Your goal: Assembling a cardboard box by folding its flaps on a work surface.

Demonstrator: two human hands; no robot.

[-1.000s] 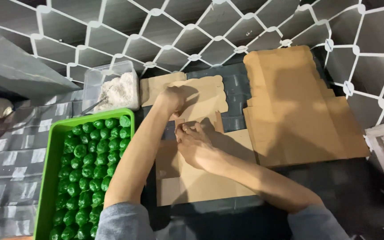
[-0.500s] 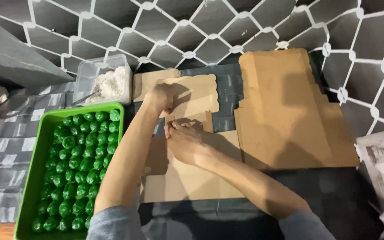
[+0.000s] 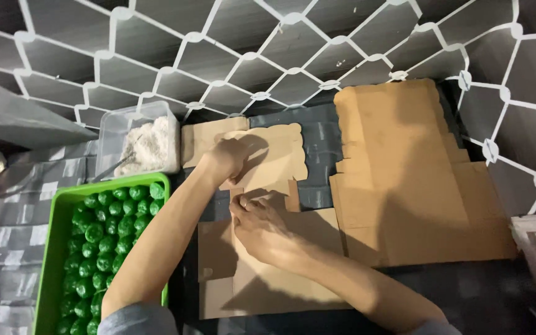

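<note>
Looking down from the head camera, two bare arms reach over a flat die-cut cardboard box blank (image 3: 268, 273) lying on a dark tiled bench (image 3: 317, 124); the left hand (image 3: 223, 160) is closed on the blank's far flap (image 3: 274, 162), which has a scalloped edge, fingers curled over it and lifting it up off the surface; the right hand (image 3: 257, 224) rests on the middle of the blank, thumb and fingertips pinched together on a small tab near the fold, pressing it down; the blank lies in the centre, between a green tray (image 3: 54, 248) on the left and a stack of flat cardboard blanks (image 3: 404, 180) on the right, just beside both; the tray is packed with green bottle caps (image 3: 97, 248); behind it stands a clear plastic tub (image 3: 116, 133) holding a pale powdery material; a white hexagon mesh panel (image 3: 268, 56) rises along the back and right side; compared with half a second ago, the hands keep nearly the same grip, the left one still on the scalloped flap, and the view has shifted slightly so the tray sits lower and further left.
</note>
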